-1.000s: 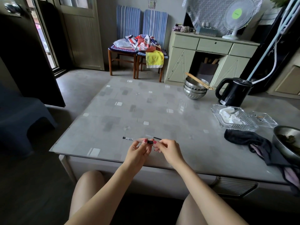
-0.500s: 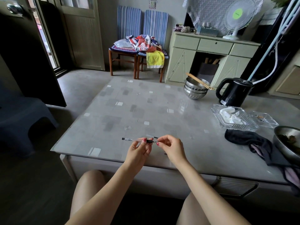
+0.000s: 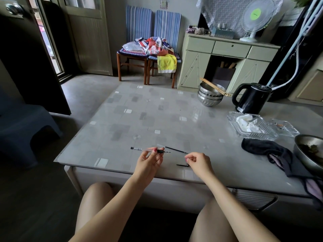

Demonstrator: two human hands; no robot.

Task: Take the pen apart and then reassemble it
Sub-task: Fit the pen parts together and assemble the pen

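Observation:
My left hand (image 3: 150, 161) holds the pen barrel (image 3: 139, 149) level above the table's near edge. The barrel is clear, with a black end cap on the left and a black grip and thin tip (image 3: 164, 151) on the right. A thin black refill rod (image 3: 176, 150) lies on the table just beyond the tip. My right hand (image 3: 199, 163) hovers to the right with thumb and forefinger pinched, and nothing visible between them. A small black pen piece (image 3: 181, 165) lies on the table at its fingertips.
The glass-topped table (image 3: 157, 119) carries stacked steel bowls with chopsticks (image 3: 210, 95), a black kettle (image 3: 251, 99), glass trays (image 3: 251, 126), a dark cloth (image 3: 267, 151) and a metal bowl (image 3: 309, 152) along the right side. My knees are below the near edge.
My right hand let go of the pen tip and moved right, away from my left hand. The black piece under it is now uncovered. My left hand still holds the barrel.

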